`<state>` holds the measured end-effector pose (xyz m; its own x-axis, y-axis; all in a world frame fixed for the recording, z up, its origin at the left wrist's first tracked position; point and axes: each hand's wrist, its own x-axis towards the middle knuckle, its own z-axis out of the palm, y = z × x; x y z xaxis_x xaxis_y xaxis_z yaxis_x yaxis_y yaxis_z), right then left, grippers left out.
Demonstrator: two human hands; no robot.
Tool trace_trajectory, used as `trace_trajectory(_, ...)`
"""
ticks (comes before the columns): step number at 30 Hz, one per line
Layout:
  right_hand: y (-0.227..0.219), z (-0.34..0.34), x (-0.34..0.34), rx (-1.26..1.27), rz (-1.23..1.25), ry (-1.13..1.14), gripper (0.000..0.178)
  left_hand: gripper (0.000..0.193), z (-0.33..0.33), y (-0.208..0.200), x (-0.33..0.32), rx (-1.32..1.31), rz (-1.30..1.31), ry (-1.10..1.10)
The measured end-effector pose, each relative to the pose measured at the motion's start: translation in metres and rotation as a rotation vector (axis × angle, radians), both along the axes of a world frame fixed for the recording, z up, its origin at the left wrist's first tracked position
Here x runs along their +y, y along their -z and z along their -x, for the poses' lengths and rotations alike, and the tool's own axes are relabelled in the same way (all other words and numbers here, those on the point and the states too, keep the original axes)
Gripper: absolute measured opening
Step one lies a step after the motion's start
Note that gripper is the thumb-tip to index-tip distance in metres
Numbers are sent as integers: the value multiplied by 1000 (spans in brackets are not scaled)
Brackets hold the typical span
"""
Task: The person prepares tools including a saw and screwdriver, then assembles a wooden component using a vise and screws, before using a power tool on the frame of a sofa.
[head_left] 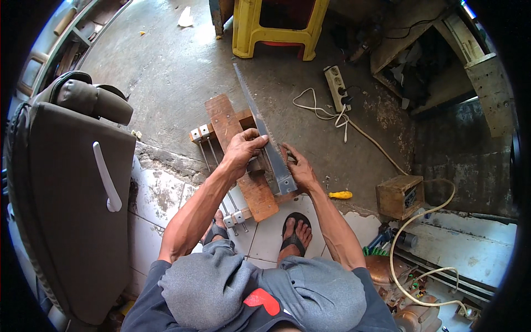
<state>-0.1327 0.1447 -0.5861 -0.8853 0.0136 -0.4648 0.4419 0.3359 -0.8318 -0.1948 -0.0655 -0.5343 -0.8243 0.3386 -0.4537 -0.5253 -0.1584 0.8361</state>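
A long, tapering grey saw blade [259, 113], toothed along its right edge, slants over a wooden clamp. There is no handle on its wide lower end, which has small holes. My left hand [243, 149] pinches the blade near its middle, thumb on the upper face. At the toothed edge lower down, my right hand [302, 170] closes on the blade, its fingertips partly hidden behind it. Beneath lies the clamp's reddish-brown board [224, 119], crossing wooden bars. Two threaded metal rods [218, 171] run along its left side between white metal blocks [234, 218].
A yellow-handled screwdriver [340, 195] lies right of my right hand. Beyond are a power strip [337, 88] with its cord and a yellow stool [276, 33]. A dark padded seat [72, 205] stands left; a small wooden box [400, 197] and machine parts [409, 288] lie right.
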Motion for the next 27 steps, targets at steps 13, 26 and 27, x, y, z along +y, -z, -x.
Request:
trace_trajectory(13,11,0,2,7,26,-23,31,14,-1,18,2,-27,-44,11)
trace_trajectory(26,19,-18,4,108,-83,26,36,16,6,17,-1,-71,-144,70)
trace_trajectory(27,19,-20,3,134,-90,41,37,15,7,18,-2,-101,-166,46)
